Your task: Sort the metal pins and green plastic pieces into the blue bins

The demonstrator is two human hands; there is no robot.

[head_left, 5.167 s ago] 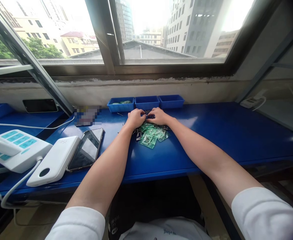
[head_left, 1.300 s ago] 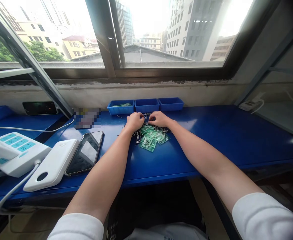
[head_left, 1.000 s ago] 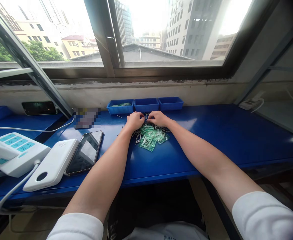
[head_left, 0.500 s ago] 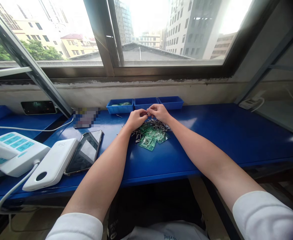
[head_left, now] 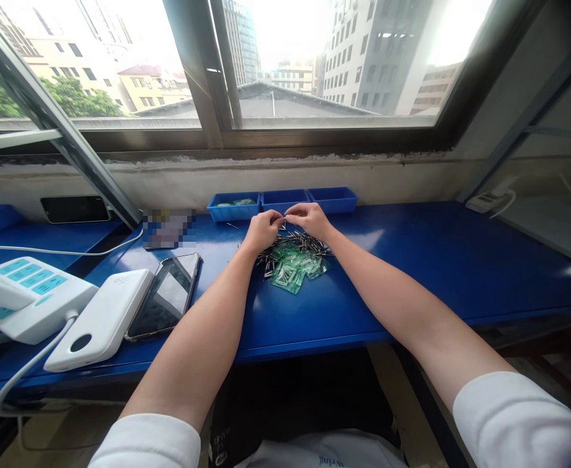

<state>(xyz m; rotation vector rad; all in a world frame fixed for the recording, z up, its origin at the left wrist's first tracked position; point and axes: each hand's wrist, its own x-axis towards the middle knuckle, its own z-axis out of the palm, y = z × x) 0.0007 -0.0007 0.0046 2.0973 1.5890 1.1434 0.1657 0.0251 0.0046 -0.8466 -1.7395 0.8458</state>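
Note:
A pile of small dark metal pins [head_left: 309, 242] lies on the blue table, with several green plastic packets [head_left: 292, 268] on its front part. My left hand [head_left: 264, 231] is above the pile's left back edge, its fingers pinched together. Beside it my right hand [head_left: 309, 220] is closed too, its fingertips close to those of my left hand. Something small and shiny shows between the two hands, too small to name. Which hand holds it cannot be told.
Three blue bins stand behind my hands; the left bin [head_left: 234, 207] holds green packets. To the left lie a phone [head_left: 165, 296], a white power bank [head_left: 100, 322] and a white power strip [head_left: 34, 296] with cables. Another phone [head_left: 75, 209] leans farther back.
My left hand has shifted slightly left. The fingertips of both hands have changed position a little, and the small shiny thing between them shows lower.

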